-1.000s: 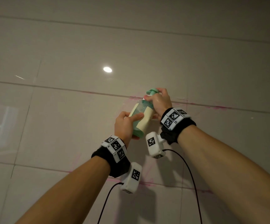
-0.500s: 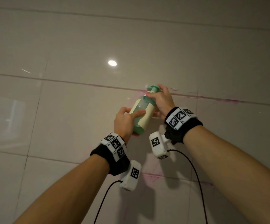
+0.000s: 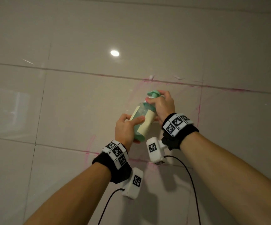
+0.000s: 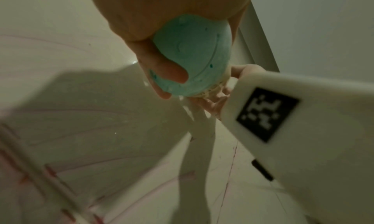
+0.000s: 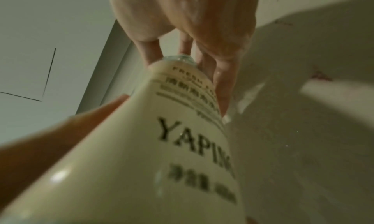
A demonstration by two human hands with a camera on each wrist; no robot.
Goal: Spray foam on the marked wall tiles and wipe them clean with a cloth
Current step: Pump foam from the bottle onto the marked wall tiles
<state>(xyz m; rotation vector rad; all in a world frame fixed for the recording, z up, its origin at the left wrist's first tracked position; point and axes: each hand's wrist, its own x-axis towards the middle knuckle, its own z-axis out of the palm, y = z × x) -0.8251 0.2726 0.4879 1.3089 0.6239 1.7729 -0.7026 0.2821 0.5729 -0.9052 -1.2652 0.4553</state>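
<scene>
Since the earlier frames the bottle and both hands had dropped from the pink grout line toward the middle of the head view, and the pink-outlined tile now showed above and around them.

The wall (image 3: 82, 103) filled the whole view, its marked tile (image 3: 172, 95) at centre right bounded by pink lines, with small white flecks on the top line that may have been foam. No cloth was in sight.

The bottle (image 3: 141, 120), green with a cream label, was tilted at frame centre, nozzle toward the wall. The left hand (image 3: 125, 129) wrapped its base, fingers (image 4: 161, 67) curled round it. The right hand (image 3: 160, 104) held the neck, fingers (image 5: 220, 86) curled beside the label, one over the pump head (image 3: 154, 93).

The spraying step looked in hand. Next the pump likely needed a firm press with the nozzle aimed inside the pink lines.
</scene>
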